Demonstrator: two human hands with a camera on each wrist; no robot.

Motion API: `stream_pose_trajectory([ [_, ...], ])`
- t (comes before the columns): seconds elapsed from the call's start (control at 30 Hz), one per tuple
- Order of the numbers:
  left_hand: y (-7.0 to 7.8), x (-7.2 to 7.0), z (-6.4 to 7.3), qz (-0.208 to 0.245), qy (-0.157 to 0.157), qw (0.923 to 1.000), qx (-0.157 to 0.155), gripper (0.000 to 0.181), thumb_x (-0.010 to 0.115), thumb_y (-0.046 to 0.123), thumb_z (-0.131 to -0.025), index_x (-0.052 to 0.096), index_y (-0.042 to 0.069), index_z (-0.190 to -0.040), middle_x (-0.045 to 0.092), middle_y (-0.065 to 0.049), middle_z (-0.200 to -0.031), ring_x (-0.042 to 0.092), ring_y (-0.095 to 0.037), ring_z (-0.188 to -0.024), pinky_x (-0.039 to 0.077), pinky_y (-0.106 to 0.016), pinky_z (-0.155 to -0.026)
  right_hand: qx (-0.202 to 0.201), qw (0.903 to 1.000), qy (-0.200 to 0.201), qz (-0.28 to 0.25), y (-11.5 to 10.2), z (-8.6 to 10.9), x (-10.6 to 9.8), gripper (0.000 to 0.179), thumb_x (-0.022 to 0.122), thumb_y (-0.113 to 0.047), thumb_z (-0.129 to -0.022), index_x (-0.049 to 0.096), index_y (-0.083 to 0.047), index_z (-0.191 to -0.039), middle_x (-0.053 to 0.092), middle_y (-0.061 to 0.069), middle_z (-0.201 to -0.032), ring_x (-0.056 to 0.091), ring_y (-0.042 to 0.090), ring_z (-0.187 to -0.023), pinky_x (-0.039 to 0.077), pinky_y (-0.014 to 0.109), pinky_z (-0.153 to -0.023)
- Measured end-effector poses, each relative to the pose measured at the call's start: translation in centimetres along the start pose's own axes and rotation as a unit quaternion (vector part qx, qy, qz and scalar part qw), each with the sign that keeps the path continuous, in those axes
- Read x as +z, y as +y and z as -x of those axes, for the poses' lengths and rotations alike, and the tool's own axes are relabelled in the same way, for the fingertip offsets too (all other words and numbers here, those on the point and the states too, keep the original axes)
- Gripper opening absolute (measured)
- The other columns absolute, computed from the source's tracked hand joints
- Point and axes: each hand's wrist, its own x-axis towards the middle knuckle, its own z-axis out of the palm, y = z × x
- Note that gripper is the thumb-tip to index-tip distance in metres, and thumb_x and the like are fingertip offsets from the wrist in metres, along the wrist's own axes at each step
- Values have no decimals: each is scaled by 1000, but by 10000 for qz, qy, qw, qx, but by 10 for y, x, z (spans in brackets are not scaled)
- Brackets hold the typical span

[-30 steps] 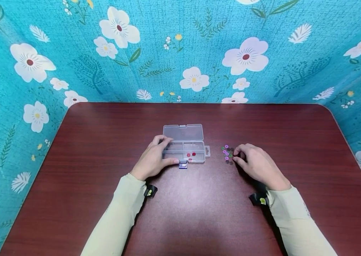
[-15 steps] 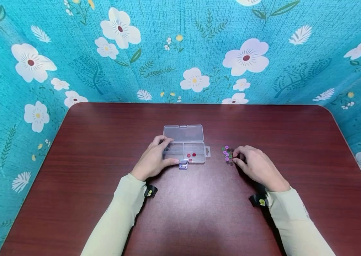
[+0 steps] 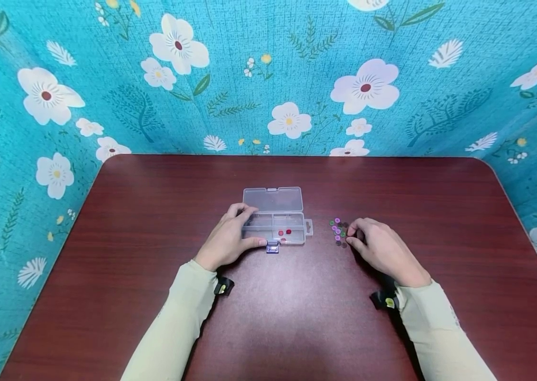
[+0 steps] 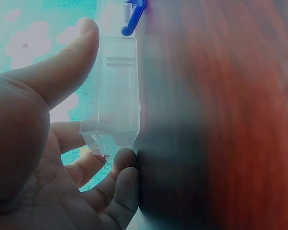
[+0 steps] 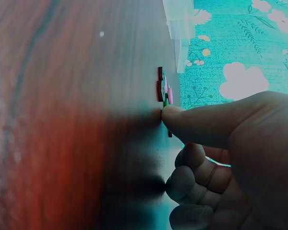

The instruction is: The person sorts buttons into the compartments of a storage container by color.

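Note:
In the head view a clear plastic compartment box [image 3: 289, 220] lies with its lid [image 3: 273, 200] folded back. My left hand [image 3: 223, 238] grips its left end, thumb along the front near the blue latch [image 3: 272, 247] and index finger at the back edge. Several red buttons [image 3: 289, 232] lie in the front right compartment. To the box's right is a loose cluster of purple, green and dark buttons [image 3: 337, 232]. My right hand [image 3: 382, 246] is at the cluster's right edge, thumb and index tips close together and low on the table. I cannot tell whether a button is between them.
The dark red wooden table [image 3: 278, 307] has rounded far corners. Behind it hangs a turquoise floral cloth [image 3: 239, 79], also along both sides. A hanging tab [image 3: 308, 227] sticks out from the box's right end toward the buttons.
Both hands keep their places at the box and the button cluster. The whole head view has shifted slightly downward.

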Motion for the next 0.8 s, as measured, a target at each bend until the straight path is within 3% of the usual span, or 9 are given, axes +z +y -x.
stream_pose_trajectory([
  [0.8, 1, 0, 0, -23, -17, 10000, -17, 77, 79, 44, -87, 48, 12, -150, 39, -11, -149, 46, -32, -130, 43, -47, -104, -109, 9998, 44, -136, -2, 2, -2, 14, 71, -8, -92, 62, -16, -86, 49, -5, -73, 45, 10, -64, 37, 30, -61],
])
